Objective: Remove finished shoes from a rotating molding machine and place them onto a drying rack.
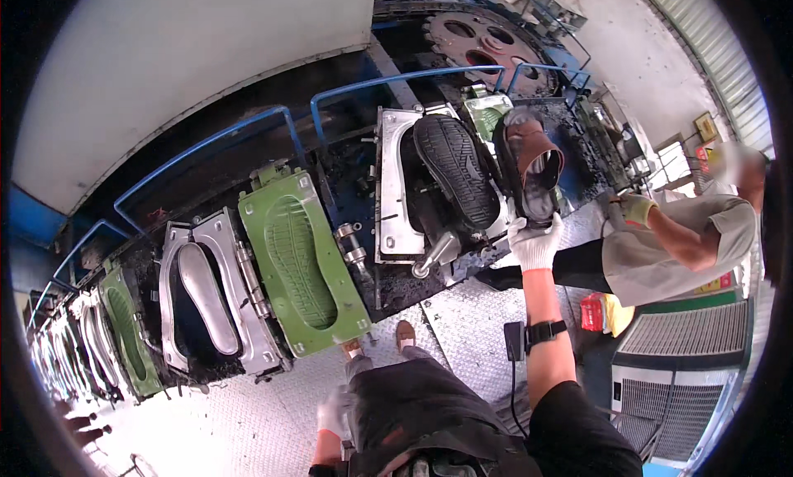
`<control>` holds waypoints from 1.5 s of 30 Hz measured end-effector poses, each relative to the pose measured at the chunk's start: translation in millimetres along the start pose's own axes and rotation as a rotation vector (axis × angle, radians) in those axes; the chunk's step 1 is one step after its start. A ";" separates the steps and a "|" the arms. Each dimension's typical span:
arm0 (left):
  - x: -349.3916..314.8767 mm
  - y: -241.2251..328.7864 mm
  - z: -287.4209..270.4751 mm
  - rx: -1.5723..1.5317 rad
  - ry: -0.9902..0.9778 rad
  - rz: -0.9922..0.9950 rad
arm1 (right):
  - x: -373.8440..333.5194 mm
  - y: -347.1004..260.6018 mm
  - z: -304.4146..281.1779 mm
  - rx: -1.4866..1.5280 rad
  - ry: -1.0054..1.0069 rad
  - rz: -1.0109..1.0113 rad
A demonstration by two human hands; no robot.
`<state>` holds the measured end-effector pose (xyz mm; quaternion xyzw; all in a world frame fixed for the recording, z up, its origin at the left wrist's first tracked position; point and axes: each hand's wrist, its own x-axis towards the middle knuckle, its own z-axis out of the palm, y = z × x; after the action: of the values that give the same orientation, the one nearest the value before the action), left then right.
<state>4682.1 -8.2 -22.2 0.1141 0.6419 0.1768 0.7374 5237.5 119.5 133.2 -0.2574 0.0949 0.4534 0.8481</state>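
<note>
The person's right hand (535, 242), in a white knit glove, grasps the near end of an open sandal with a brown leather upper and a dark sole (529, 151). The grip closes around the heel, probably because that end lies nearest the person and leaves the strap and toe unobstructed. The sandal points its toe away, over the right part of the long dark machine bed (396, 289), in front of a small green metal mould plate (487, 107); whether its underside touches anything there cannot be told.

Just left of it, a black sole-shaped piece with a ridged tread (456, 171) lies tread up across an opened silver metal mould (401, 225). Its slanted lie roughly follows the mould's own outline.

Further left, a bright green metal plate with a sole-shaped hollow (299, 258) lies hollow up, beside a smooth silver sole-shaped form (206, 298). Such moulds are presumably laid open so their faces can be reached from the near side. Tubular blue rails (405, 79) run behind them, perhaps as a guard.

The left hand (332, 409), also white-gloved, hangs low beside the thigh, away from the moulds; whether its grip is clenched or released I cannot tell.
</note>
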 end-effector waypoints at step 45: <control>162.0 50.7 381.4 -0.410 -0.298 0.315 | 63.9 -114.5 83.4 -0.171 -0.198 0.043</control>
<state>5071.2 126.3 -91.8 0.0856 0.4519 0.3962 0.7947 5361.6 156.8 219.0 -0.2805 -0.0229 0.5010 0.8184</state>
